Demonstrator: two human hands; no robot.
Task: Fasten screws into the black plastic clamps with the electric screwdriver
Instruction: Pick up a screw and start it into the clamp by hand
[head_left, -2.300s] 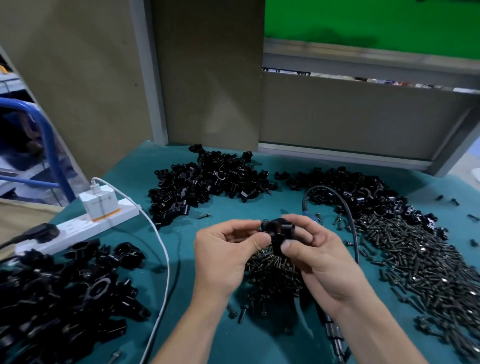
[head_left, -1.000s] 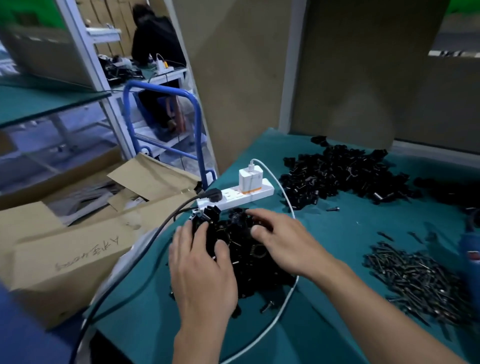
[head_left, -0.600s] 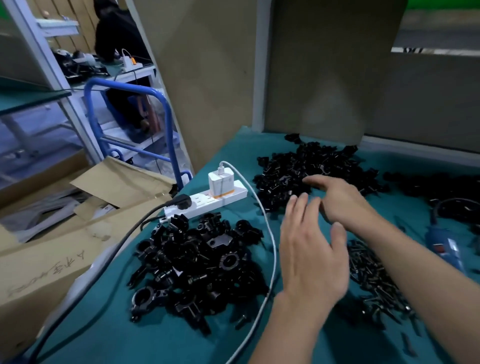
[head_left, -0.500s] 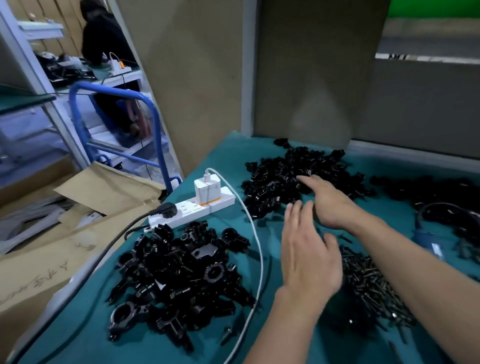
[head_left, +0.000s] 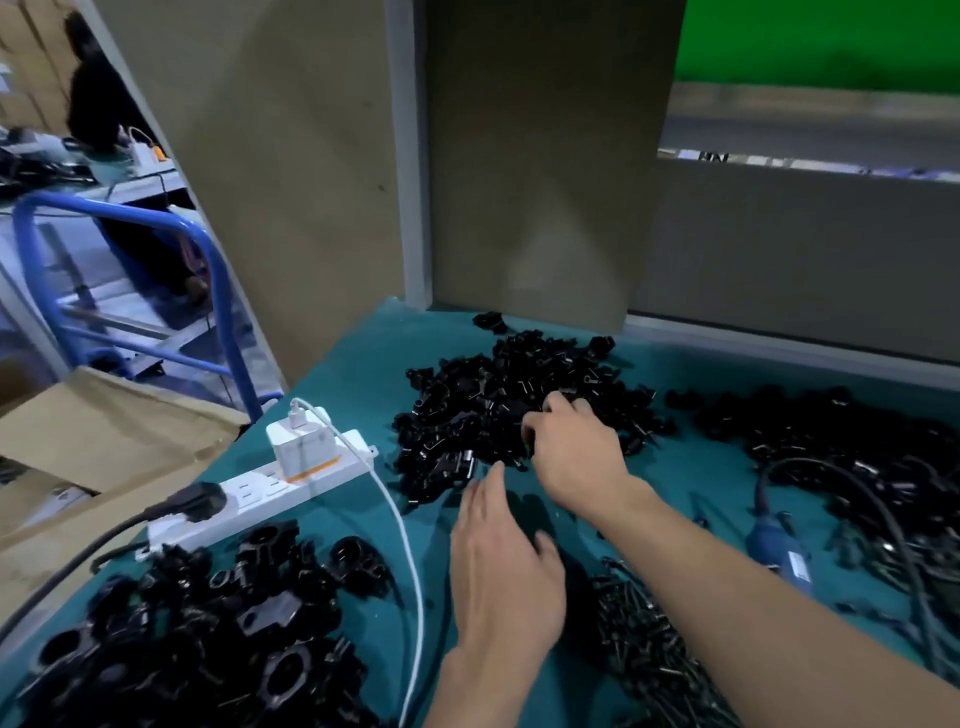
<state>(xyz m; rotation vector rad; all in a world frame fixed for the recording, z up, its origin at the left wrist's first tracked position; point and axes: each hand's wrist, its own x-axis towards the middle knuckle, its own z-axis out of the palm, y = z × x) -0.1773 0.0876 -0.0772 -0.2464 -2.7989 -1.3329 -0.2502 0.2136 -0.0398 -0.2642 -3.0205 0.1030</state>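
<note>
My right hand (head_left: 576, 452) reaches into the middle pile of small black clamp pieces (head_left: 467, 410), its fingers and thumb curled down onto one piece at the pile's near right side. Below it, my left hand (head_left: 504, 566) hovers over the teal table (head_left: 343, 374) with straight fingers and holds nothing. The blue electric screwdriver (head_left: 779, 545) lies on the table to the right, with its black cable looping away. A heap of dark screws (head_left: 644, 644) lies under my right forearm. Larger black clamps (head_left: 208, 634) are piled at the lower left.
A white power strip (head_left: 260, 493) with a charger and a white cable (head_left: 400, 530) lies left of my hands. Another black clamp pile (head_left: 857, 441) spreads at the right. Brown panels wall off the back. Cardboard boxes and a blue cart frame (head_left: 156, 228) stand off the table's left edge.
My right hand has reached further into the middle pile and its fingers have curled down. The left hand has followed forward. The view has swung right, away from the lower-left clamp pile.
</note>
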